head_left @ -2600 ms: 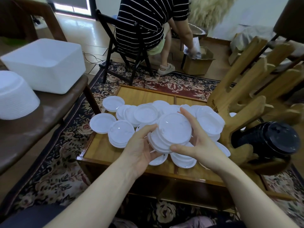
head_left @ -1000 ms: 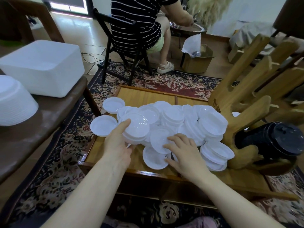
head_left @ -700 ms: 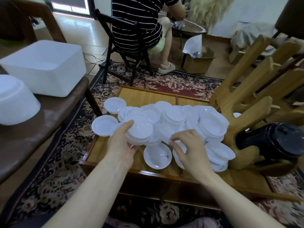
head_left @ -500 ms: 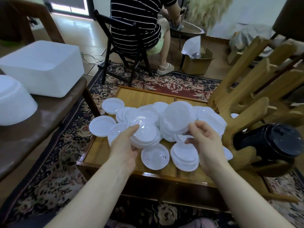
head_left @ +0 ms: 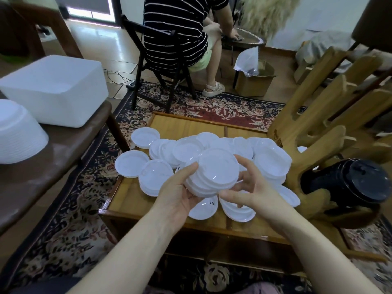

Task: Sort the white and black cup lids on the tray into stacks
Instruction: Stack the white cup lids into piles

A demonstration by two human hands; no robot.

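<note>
**White lids piling up in two hands**

From the head camera: the left hand (head_left: 176, 198) and the right hand (head_left: 252, 187) both hold one stack of white lids (head_left: 214, 174) in the air, just above the wooden tray (head_left: 186, 124). The left hand cups the stack from below and from the left, with its thumb curled over the edge. The right hand holds the right edge, with its thumb under the stack and its fingers bent round the rim.

Many loose white lids (head_left: 271, 162) lie in a heap on the tray under and behind the hands. A few sit near the front edge. The stack of black lids (head_left: 358, 181) lies on its side in the wooden rack (head_left: 314, 132), to the right of the tray and apart from the white ones.

The step in hand looks like squaring up the white stack. Next, the person probably needs to line up the rims so they nest, then free one hand to pick another loose lid.

Half a second ago each hand held its own small pile, well apart. Now the two piles are one, and the hands have come together around it.
</note>
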